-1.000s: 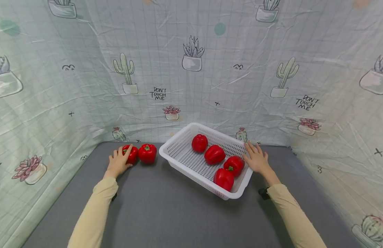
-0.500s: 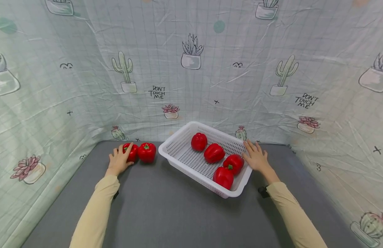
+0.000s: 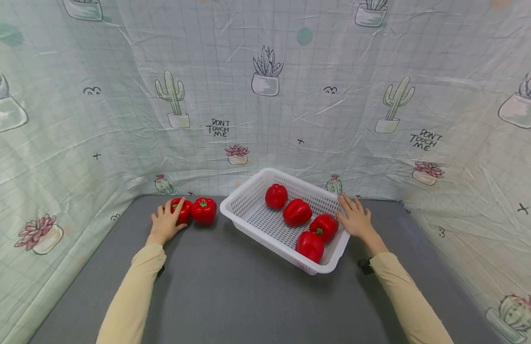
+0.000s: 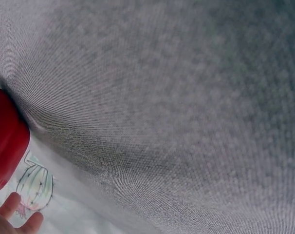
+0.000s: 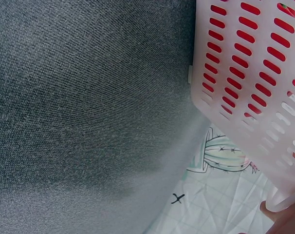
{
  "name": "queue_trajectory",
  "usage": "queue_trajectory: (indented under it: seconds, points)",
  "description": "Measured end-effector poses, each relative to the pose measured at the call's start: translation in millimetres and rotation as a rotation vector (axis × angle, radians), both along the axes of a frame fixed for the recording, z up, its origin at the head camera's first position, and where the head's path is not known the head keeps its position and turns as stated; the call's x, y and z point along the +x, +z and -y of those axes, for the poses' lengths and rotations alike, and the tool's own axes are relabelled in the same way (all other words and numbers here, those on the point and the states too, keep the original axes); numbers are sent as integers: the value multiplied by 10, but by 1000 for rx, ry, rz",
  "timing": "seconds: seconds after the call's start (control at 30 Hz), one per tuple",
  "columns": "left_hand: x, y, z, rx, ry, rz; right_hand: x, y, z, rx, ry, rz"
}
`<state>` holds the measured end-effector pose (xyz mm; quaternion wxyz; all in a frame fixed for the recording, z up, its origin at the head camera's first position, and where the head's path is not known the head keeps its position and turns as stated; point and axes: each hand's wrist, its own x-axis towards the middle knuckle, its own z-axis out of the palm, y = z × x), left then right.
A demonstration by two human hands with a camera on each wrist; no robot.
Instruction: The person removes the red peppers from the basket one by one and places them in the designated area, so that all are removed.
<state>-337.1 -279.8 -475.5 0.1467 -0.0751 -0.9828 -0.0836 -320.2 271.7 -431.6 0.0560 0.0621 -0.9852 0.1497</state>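
Observation:
In the head view my left hand (image 3: 165,223) holds a red bell pepper (image 3: 185,212) from its left side, thumb at the near side and a finger across the top. In the left wrist view, that bell pepper (image 4: 6,139) shows at the left edge, with two spread fingertips (image 4: 33,223) below it. Beside it stands a second bell pepper (image 3: 204,211), stem up. My right hand (image 3: 355,220) rests with spread fingers on the right corner of a white perforated plastic basket (image 3: 265,242). Fingers partly show by the rim (image 5: 284,200) in the right wrist view; the rest is out of frame.
Several red bell peppers (image 3: 297,212) lie in the basket, which sits at an angle on the grey table (image 3: 248,306). A cactus-print cloth (image 3: 265,119) hangs behind the table and along both sides.
The head view has shifted very slightly. Both hands, the basket and the bell peppers keep their places.

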Motion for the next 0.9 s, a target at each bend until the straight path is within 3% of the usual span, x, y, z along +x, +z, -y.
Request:
queue_trajectory:
  seconds: [0.3, 0.57, 0.77, 0.9]
  points:
    - [-10, -7, 5, -2, 5, -8, 10, 11, -6, -1, -1, -5]
    - [92, 23, 77, -18, -17, -3, 29, -5, 4, -5, 6, 10]
    - [157, 99, 99, -53, -54, -51, 17, -3, -6, -8, -1, 3]
    - [228, 164, 96, -91, -75, -128, 0, -6, -11, 3, -2, 3]
